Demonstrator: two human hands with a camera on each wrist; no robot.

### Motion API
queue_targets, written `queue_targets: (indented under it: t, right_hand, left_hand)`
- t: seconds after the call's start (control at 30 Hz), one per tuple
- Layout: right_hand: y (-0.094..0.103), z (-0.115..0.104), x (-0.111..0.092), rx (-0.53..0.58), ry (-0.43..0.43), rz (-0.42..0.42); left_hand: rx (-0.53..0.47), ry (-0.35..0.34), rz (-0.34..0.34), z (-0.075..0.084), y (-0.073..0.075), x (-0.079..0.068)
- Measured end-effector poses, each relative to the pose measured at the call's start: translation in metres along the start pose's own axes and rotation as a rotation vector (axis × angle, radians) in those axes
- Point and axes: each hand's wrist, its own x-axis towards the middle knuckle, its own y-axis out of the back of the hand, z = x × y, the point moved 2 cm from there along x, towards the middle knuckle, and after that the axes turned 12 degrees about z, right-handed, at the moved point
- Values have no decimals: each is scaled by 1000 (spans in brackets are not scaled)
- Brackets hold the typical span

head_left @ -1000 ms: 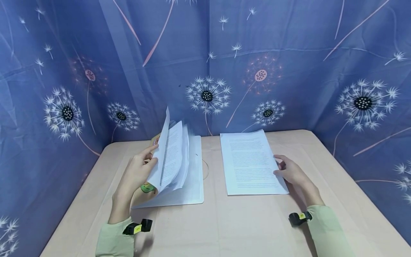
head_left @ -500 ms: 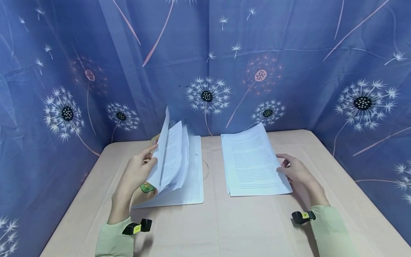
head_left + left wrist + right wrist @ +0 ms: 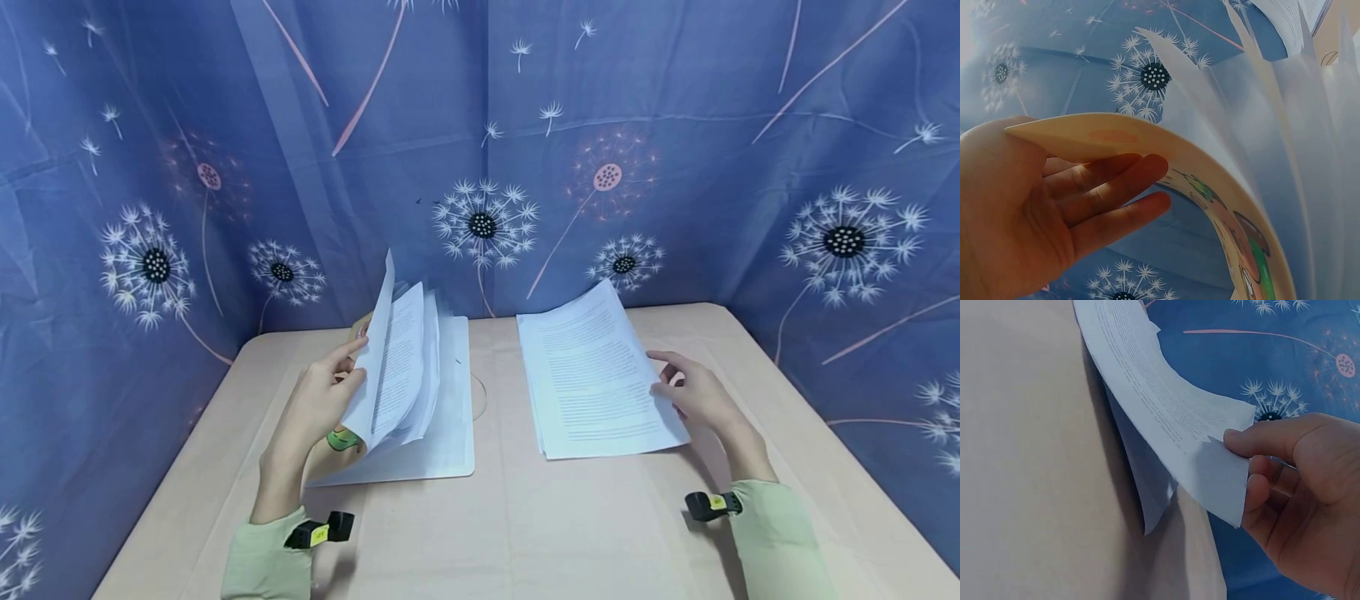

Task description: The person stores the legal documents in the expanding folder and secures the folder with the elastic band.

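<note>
Sleeves (image 3: 266,558), pale green, lie nearest us, each wearing a black wrist device (image 3: 327,529) with a yellow label. Just beyond, our left hand (image 3: 318,396) pinches the bent tan cover (image 3: 1110,134) of a cartoon-printed folder (image 3: 450,400); its printed pages fan open at left on the cloth-covered surface (image 3: 510,533). At right, our right hand (image 3: 697,396), thumb on top, clamps the right edge of printed sheets (image 3: 592,375) curving up from the surface; from the wrist we see a lower leaf drooping apart underneath. Thin looped string (image 3: 483,402) sits beside the folder. Farthest off, we note blue dandelion-patterned curtain (image 3: 360,192).
</note>
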Motion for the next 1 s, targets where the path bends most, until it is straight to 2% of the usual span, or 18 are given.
queue_targets:
  t: [0.13,0.4,0.8,0.9,1.0]
  right_hand:
    - [2,-2,0,-13,30,24]
    - [2,-3,0,-32,42,7]
    - [9,-3,1,-96,114,70]
    - [11,-2,1,-130,117,96]
    - [13,-2,1,-119,95,92]
  left_hand:
    - [7,2,3,0,0,0]
    - [8,8,-5,-1,0,0]
    - [5,12,3,-3,-2,1]
    - [5,11,-2,-3,-2,2]
    - [19,2,2,-3,-2,2]
